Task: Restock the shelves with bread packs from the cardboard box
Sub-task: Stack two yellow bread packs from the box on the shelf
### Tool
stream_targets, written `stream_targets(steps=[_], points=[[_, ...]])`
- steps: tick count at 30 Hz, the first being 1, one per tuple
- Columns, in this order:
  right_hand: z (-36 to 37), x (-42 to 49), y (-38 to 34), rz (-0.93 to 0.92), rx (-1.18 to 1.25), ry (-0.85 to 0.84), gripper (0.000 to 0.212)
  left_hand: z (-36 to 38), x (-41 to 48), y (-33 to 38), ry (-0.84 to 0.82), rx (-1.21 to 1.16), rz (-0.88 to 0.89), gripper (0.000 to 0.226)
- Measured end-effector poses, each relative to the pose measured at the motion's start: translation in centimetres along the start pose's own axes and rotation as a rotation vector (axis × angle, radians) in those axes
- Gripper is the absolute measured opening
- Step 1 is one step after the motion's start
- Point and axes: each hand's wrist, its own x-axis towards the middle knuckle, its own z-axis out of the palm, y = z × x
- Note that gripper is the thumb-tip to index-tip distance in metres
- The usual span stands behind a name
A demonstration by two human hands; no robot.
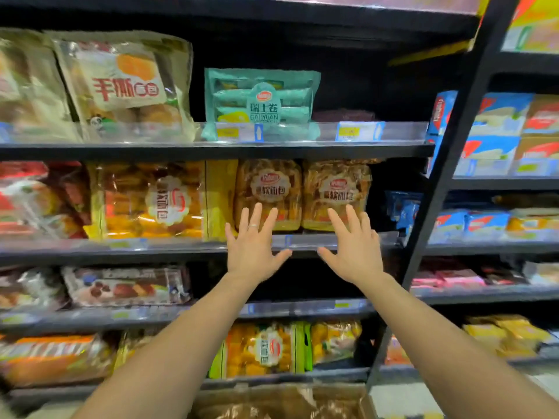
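Observation:
Two brown bread packs stand upright side by side on the second shelf (181, 246): the left pack (267, 184) and the right pack (335, 189). My left hand (252, 244), with a ring on one finger, is raised in front of the left pack with its fingers straight and spread. My right hand (354, 246) is spread the same way before the right pack. Both hands hold nothing; whether the fingertips touch the packs is unclear. The cardboard box (367, 405) with more brown packs (272, 403) shows at the bottom edge.
A large yellow bread pack (157, 201) stands left of the two packs. A dark gap lies right of them, beside the black upright post (453, 140). Above is a teal roll pack (261, 101); shelves below and to the right hold other packaged goods.

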Motion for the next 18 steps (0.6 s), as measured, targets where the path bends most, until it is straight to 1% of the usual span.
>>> stream_targets(steps=[4,6,12,15,18], points=[[1.5,-7.0,-1.6,0.003,0.037,-0.034,0.083,-0.4,-7.0,-0.1,-0.015,-0.023,0.019,0.088],[2.8,-10.7,-2.1,0.004,0.064,-0.074,0.084,0.1,-10.9,-0.3,-0.049,-0.043,0.026,0.088],[8.0,-20.1,-1.2,-0.024,0.162,-0.192,0.084,4.3,-20.1,-1.4,-0.187,-0.072,0.001,0.087],[11.1,-24.0,-0.5,0.023,0.257,-0.275,0.079,7.0,-24.0,-2.0,-0.263,-0.094,-0.028,0.086],[14.4,-27.5,0.6,0.112,0.378,-0.342,0.072,9.7,-27.0,-2.6,-0.354,-0.168,-0.098,0.09]])
